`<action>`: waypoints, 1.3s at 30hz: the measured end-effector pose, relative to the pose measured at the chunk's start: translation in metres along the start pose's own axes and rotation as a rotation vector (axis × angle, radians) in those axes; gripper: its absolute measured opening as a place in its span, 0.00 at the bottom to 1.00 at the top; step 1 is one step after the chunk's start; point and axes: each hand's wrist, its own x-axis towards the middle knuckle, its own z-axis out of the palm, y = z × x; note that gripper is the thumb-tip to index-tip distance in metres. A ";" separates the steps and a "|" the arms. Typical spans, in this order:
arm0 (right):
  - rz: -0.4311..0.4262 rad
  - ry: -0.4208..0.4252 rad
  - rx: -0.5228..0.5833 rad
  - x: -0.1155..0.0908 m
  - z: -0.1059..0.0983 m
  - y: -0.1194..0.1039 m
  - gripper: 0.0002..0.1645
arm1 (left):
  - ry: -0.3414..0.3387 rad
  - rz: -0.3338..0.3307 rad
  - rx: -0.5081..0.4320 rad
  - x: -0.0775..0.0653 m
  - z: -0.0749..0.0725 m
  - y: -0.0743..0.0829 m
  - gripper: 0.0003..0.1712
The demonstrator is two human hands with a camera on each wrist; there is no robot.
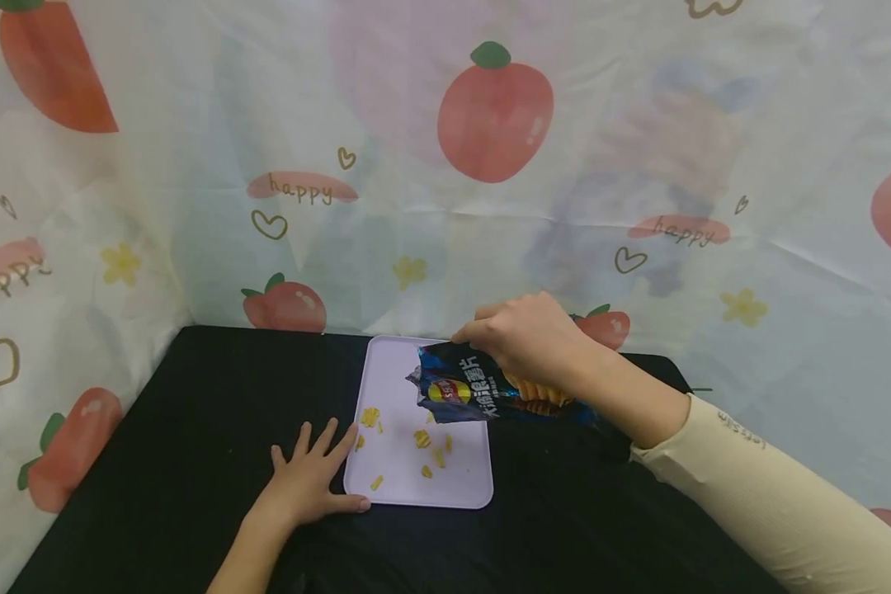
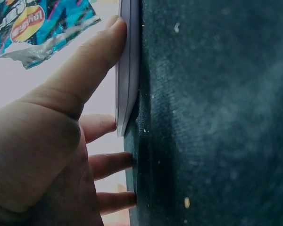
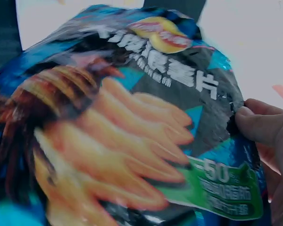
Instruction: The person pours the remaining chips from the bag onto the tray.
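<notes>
My right hand (image 1: 530, 338) pinches the edge of a dark blue bag of potato chips (image 1: 483, 392) and holds it tilted sideways above a pale lilac tray (image 1: 416, 492). The bag's torn end points left. In the right wrist view the thumb (image 3: 259, 123) presses on the bag's edge, and the bag's front (image 3: 146, 141) fills most of the picture. Several yellow chip pieces (image 1: 422, 439) lie scattered on the tray. With fingers spread, my left hand (image 1: 304, 487) touches the tray's near left corner; in the left wrist view its thumb (image 2: 96, 56) rests against the tray's side (image 2: 127, 61).
A black cloth (image 1: 267, 388) covers the table under the tray. Behind and to the left hangs a pale curtain (image 1: 416, 231) printed with fruit, hearts and "happy". Small pale crumbs (image 2: 187, 202) dot the black cloth in the left wrist view.
</notes>
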 end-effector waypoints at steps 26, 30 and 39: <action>-0.010 0.000 -0.046 -0.007 -0.002 0.003 0.14 | -0.002 -0.003 0.000 0.001 0.003 0.001 0.65; 0.007 0.000 -0.017 -0.008 -0.003 0.003 0.12 | -0.002 0.002 0.002 0.001 0.002 0.002 0.65; 0.007 0.044 0.011 -0.007 -0.003 0.005 0.11 | -0.003 -0.008 0.011 0.001 0.004 0.001 0.66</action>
